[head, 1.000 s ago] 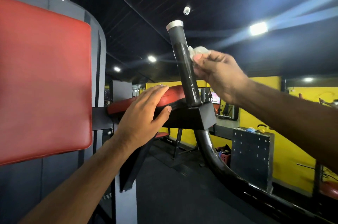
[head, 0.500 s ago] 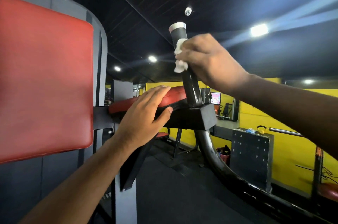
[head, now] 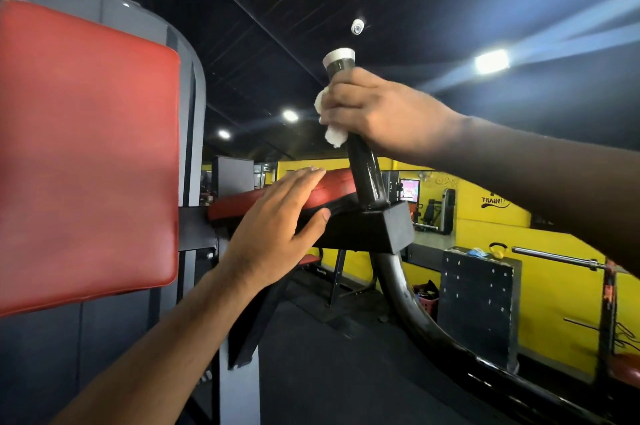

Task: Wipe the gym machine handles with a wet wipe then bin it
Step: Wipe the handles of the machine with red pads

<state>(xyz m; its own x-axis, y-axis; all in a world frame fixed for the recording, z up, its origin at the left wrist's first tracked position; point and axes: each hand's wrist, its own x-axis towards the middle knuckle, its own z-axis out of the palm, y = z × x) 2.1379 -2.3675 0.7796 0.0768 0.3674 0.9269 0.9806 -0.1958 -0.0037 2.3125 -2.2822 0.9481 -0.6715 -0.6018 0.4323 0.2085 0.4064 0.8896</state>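
Wiping the handle near its top: right hand fingers wrap it over the wet wipe. Left hand, fingers flat, rests on red pad beside handle base. Advise twisting while sliding down.

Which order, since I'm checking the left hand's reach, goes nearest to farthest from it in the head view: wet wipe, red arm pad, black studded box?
1. red arm pad: directly under the left hand, touched.
2. wet wipe: above, on the handle, gripped by the right hand.
3. black studded box: back right, by the yellow wall.
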